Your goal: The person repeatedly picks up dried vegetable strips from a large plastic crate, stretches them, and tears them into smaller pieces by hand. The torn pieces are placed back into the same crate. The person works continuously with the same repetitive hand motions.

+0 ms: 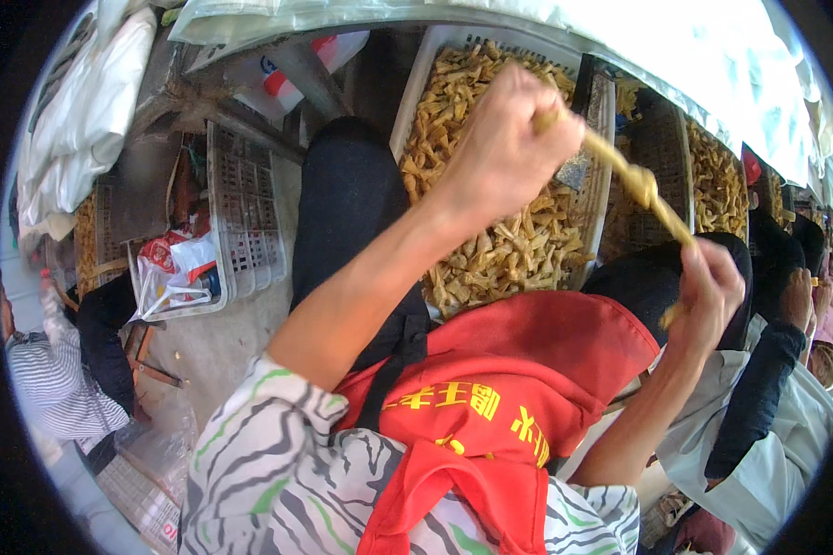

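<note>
My left hand (527, 132) is raised over a white plastic crate (407, 104), closed on one end of a yellow-brown strip (670, 218) that looks like rolled bean curd skin. Lower down on the right, my right hand (708, 291) grips the other end; a short end pokes out below its fingers. Between the hands the strip is stretched, with a knot (640, 186) about midway. Many short knotted pieces (520, 257) of the same colour fill the crate, which stands between my knees. My left hand is slightly blurred and hides some of them.
White plastic sheeting (701, 62) covers the surface above the crate. More crates of knotted pieces (718, 180) stand to the right, near a seated person's dark sleeve (756, 402). On the left are a crate (250, 229) with plastic bags (180, 270) and another person in a striped top (66, 388).
</note>
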`<move>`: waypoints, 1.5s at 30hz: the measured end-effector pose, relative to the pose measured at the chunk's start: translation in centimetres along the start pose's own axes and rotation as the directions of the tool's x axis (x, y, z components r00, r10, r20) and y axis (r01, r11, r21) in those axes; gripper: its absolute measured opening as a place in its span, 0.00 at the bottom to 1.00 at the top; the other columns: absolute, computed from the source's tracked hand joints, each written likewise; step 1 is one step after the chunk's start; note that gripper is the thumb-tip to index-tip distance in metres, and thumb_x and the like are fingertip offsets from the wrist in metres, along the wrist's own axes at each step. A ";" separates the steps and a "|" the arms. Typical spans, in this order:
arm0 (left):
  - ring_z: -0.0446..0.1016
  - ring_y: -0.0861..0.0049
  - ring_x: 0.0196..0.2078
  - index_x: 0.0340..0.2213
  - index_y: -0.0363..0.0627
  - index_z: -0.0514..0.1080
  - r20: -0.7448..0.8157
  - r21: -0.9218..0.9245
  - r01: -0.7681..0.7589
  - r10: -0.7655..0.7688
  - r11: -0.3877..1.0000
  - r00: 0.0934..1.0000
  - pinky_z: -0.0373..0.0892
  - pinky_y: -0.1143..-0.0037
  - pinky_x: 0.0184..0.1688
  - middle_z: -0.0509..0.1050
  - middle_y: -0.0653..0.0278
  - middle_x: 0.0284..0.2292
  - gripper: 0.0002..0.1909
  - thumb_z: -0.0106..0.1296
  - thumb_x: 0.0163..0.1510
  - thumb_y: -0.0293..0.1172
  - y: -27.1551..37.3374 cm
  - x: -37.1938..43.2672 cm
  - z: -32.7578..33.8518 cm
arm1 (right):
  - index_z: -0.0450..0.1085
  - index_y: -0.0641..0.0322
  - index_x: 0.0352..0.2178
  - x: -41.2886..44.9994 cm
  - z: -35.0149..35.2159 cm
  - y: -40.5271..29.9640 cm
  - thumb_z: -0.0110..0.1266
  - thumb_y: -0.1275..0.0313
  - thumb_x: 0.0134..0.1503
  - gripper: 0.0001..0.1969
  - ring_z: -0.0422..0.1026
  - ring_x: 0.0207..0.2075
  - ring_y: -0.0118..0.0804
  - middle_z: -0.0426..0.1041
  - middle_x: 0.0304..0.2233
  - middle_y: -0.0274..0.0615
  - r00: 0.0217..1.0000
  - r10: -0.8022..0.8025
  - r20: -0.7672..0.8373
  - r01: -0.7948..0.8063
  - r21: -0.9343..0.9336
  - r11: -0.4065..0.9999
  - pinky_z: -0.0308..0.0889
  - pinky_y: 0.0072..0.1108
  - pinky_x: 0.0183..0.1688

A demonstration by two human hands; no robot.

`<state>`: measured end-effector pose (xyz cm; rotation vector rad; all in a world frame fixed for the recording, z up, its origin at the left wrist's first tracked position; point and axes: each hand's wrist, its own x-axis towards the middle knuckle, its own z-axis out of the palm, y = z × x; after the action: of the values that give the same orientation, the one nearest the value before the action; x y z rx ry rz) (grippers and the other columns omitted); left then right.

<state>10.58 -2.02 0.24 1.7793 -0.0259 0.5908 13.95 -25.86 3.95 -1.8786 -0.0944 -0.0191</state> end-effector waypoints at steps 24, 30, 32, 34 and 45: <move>0.60 0.84 0.22 0.38 0.39 0.64 0.205 -0.901 0.231 -0.109 0.367 0.973 0.60 0.83 0.25 0.63 0.69 0.21 0.14 0.38 0.58 0.38 8.0 -5.0 0.9 | 0.69 0.68 0.32 -9.1 2.8 -3.4 0.52 0.74 0.52 0.07 0.63 0.27 0.19 0.67 0.25 0.29 0.796 0.095 0.598 -0.227 0.149 0.962 0.59 0.12 0.30; 0.61 0.84 0.20 0.33 0.38 0.67 0.383 -0.304 0.385 -0.259 0.871 0.887 0.59 0.83 0.24 0.62 0.70 0.18 0.10 0.39 0.58 0.32 6.7 -6.6 0.3 | 0.71 0.64 0.26 -8.0 1.2 -5.4 0.57 0.74 0.38 0.09 0.65 0.32 0.39 0.69 0.26 0.39 0.546 -0.782 0.301 0.750 -0.592 0.295 0.61 0.29 0.37; 0.67 0.77 0.26 0.36 0.36 0.65 0.437 -0.162 0.107 -0.025 0.981 0.899 0.64 0.78 0.31 0.68 0.63 0.24 0.09 0.42 0.54 0.29 7.1 -7.1 0.5 | 0.73 0.61 0.29 -7.1 1.4 -6.1 0.59 0.73 0.36 0.14 0.66 0.37 0.40 0.70 0.31 0.40 0.427 -0.766 0.481 0.875 -0.432 0.216 0.62 0.28 0.39; 0.70 0.73 0.30 0.37 0.36 0.64 0.594 -0.227 0.194 -0.022 0.955 0.804 0.65 0.75 0.34 0.70 0.59 0.28 0.13 0.47 0.52 0.31 7.8 -7.7 0.3 | 0.73 0.58 0.34 -6.9 1.8 -6.1 0.62 0.71 0.34 0.20 0.67 0.40 0.41 0.69 0.36 0.43 0.663 -0.618 0.423 0.749 -0.372 0.548 0.63 0.25 0.41; 0.71 0.74 0.30 0.33 0.37 0.67 0.344 -0.183 0.182 -0.110 0.966 0.932 0.66 0.78 0.35 0.71 0.60 0.26 0.13 0.47 0.54 0.35 6.9 -9.5 1.5 | 0.68 0.67 0.21 -9.8 3.7 -3.1 0.63 0.80 0.38 0.09 0.63 0.19 0.18 0.68 0.20 0.33 0.991 -0.120 0.064 0.098 0.280 0.955 0.58 0.12 0.20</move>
<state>0.70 -8.11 2.40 1.6363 -0.1805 0.1669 3.82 -21.91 5.21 -1.5929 -0.2447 -0.0056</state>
